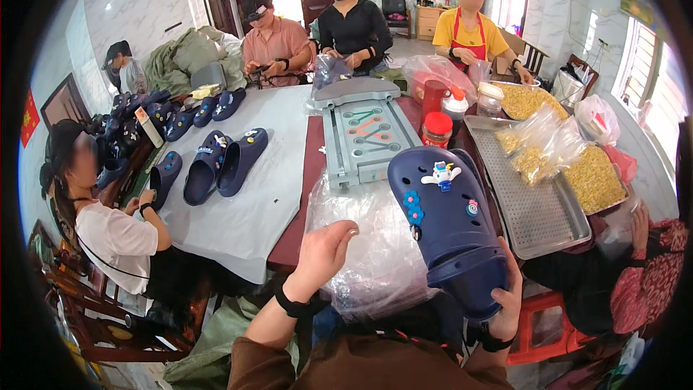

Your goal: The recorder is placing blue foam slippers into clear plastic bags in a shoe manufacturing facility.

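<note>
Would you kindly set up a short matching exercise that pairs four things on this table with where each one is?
Things:
1. navy clog with charms
2. clear plastic bag
3. perforated metal tray
4. grey plastic jig

Places:
A. under the left hand
B. to the right of the clog, holding small bags of yellow bits
C. held up by the right hand
D. at the middle of the table, beyond the bag

Pairs: 1-C, 2-A, 3-B, 4-D
</note>
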`<state>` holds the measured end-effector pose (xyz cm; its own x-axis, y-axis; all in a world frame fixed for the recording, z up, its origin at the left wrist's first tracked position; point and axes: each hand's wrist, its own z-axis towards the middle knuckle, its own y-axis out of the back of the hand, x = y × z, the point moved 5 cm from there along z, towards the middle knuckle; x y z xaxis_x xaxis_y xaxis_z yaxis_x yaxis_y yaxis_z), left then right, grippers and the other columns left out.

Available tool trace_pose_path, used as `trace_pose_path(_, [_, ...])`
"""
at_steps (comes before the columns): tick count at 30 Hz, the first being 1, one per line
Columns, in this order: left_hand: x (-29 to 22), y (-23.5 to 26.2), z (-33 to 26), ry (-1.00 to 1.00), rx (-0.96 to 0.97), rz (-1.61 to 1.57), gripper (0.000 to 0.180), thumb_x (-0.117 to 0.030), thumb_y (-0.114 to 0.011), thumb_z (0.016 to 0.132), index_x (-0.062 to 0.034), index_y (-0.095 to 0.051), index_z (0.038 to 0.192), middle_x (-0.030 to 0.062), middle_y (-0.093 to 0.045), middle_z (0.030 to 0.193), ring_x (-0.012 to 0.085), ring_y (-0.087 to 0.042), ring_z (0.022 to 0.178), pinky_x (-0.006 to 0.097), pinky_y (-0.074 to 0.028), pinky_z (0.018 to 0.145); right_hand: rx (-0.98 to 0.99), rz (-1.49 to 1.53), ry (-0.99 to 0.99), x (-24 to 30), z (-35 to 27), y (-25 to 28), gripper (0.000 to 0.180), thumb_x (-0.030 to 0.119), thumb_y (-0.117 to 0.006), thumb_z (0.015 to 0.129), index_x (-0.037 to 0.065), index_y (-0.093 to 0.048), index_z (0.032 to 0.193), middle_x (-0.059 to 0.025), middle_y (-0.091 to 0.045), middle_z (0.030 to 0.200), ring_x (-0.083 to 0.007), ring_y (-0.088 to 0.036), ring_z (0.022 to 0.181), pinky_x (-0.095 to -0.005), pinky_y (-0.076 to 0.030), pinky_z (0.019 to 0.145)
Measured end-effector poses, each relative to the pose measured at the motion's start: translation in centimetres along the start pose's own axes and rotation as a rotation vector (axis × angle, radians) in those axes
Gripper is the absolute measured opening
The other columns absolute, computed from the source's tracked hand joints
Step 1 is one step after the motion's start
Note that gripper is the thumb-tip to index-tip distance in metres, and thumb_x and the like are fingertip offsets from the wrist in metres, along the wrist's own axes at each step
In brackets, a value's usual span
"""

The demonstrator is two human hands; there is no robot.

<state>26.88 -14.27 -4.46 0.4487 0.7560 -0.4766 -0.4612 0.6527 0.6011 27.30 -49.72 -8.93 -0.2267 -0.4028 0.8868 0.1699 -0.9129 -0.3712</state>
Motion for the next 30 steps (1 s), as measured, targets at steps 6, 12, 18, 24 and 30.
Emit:
trace_pose_path(6, [-3.8, 3.2, 1.0, 0.232, -0.041, -0.537, 0.014, -0.01, -0.054, 0.105, -0.0037, -0.067, 0.106, 0.0018, -0.065, 0.08, 0.0066, -0.053, 0.068, 0.024, -0.044, 0.064, -0.026, -0.027, 0.013, -0.3, 0.4, 0.8, 0.11, 0.03, -0.08, 0.064, -0.01, -0.034, 0.156, -0.0221, -0.052, 0.148, -0.029, -0.054, 0.134, -0.0369, -0.038, 0.116])
trace_pose_path(12, [-3.2, 5.4, 2.6, 0.126, -0.527, -0.824, 0.017, -0.013, -0.05, 0.109, -0.0011, -0.062, 0.11, -0.0068, -0.055, 0.084, 0.0009, -0.041, 0.068, 0.02, -0.034, 0.059, -0.181, 0.056, 0.038, 0.5, -1.3, -0.1, 0.11, 0.035, -0.079, 0.065, -0.01, -0.034, 0.156, -0.0228, -0.052, 0.147, -0.0297, -0.056, 0.132, -0.0391, -0.043, 0.113])
trace_pose_path(18, [3.0, -3.6, 5.0, 0.304, -0.453, -0.687, 0.02, -0.025, -0.051, 0.11, -0.0078, -0.06, 0.109, -0.0098, -0.042, 0.076, 0.0012, -0.035, 0.063, 0.02, -0.027, 0.054, -0.147, 0.051, 0.109, -0.6, -1.7, 2.3, 0.113, 0.038, -0.081, 0.066, -0.01, -0.032, 0.156, -0.023, -0.048, 0.151, -0.031, -0.053, 0.136, -0.041, -0.037, 0.117])
trace_pose_path(24, [12.1, -12.5, 4.1, 0.778, -0.097, -1.222, 0.017, -0.022, -0.055, 0.107, -0.0087, -0.063, 0.113, -0.006, -0.054, 0.084, 0.0035, -0.048, 0.066, 0.024, -0.04, 0.056, 0.047, 0.079, 0.063, 0.7, -0.9, 0.0, 0.119, 0.033, -0.084, 0.059, -0.013, -0.031, 0.155, -0.0235, -0.045, 0.155, -0.0311, -0.048, 0.141, -0.0385, -0.029, 0.121])
trace_pose_path(30, [10.8, -9.6, 4.8, 0.766, 0.058, -1.109, 0.028, -0.027, -0.055, 0.109, -0.0094, -0.06, 0.13, -0.0056, -0.055, 0.087, 0.0043, -0.051, 0.072, 0.021, -0.043, 0.06, 0.244, 0.162, -0.121, -0.8, -1.1, -0.7, 0.118, 0.02, -0.075, 0.049, -0.014, -0.033, 0.154, -0.0224, -0.048, 0.153, -0.0284, -0.048, 0.141, -0.0336, -0.029, 0.12])
